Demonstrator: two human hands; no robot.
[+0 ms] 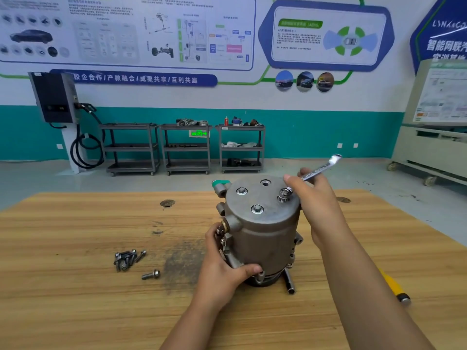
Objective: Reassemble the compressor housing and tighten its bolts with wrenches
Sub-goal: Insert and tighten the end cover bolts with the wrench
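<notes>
**Wrench on the right bolt, housing held steady**

On the left part of the pale wooden tabletop (75,311) lies a small heap of loose steel flange bolts (125,260), with one single loose bolt (151,274) just beside it; both are well apart from the work. The left hand (222,263) grips the lower side of the grey cylindrical metal compressor housing (262,231), its thumb curled across the front and its fingers behind the fittings; the housing stands upright near the middle of the tabletop. In its flat top the rear-left bolt (241,190) and the front bolt (257,208) seem seated on their washers; a hole (265,183) at the back is empty; the right bolt (285,194) stands higher, so I judge it is not yet driven home. One end of the slim silver wrench (321,168) appears to sit on this bolt; the right hand (313,195) holds the shank with its fingers curled round it. To do this step well, the wrench end should sit fully down on the bolt head and lie flat to the cover; the left hand should resist the turning; the bolts are better tightened evenly, by turns. Farther right a yellow-handled tool (391,284) lies on the tabletop.
</notes>
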